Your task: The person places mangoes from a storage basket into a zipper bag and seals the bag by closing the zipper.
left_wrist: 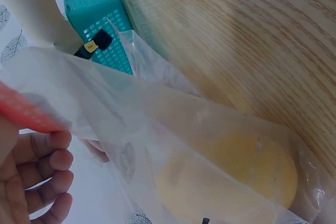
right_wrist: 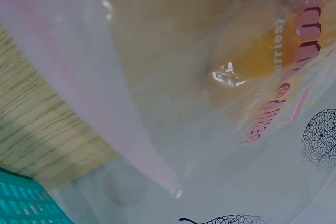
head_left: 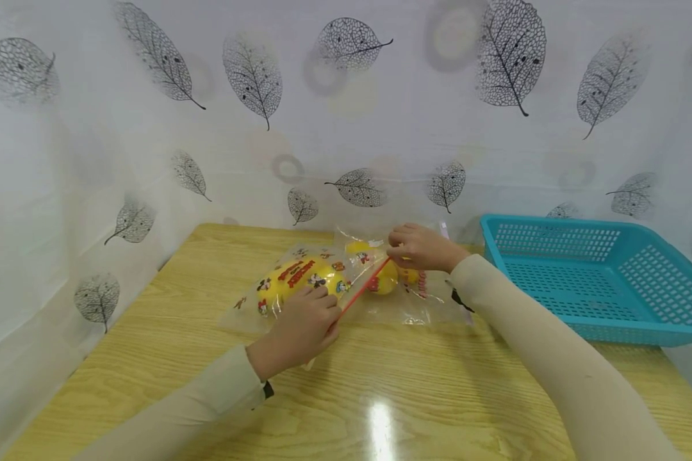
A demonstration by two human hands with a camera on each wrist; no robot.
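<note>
A clear zip bag [head_left: 239, 314] printed with cartoon figures lies on the table with a large yellow object [left_wrist: 231, 182] inside. Along its right edge runs a red zip strip [head_left: 362, 289]. My left hand [head_left: 301, 328] pinches the near end of that strip, its fingers [left_wrist: 47, 177] curled beside the red edge. At the far end of the strip, my right hand [head_left: 420, 247] pinches the bag. Behind and to the right is a second clear bag [head_left: 409, 314], with yellow round things [head_left: 385, 279] inside and a pale pink strip [right_wrist: 79, 87]. The right wrist view shows no hand.
A turquoise perforated basket [head_left: 582, 288] stands at the right of the wooden table [head_left: 173, 358], close to my right forearm. White curtain [head_left: 300, 147] with leaf prints hangs behind the table's back edge and along its left side.
</note>
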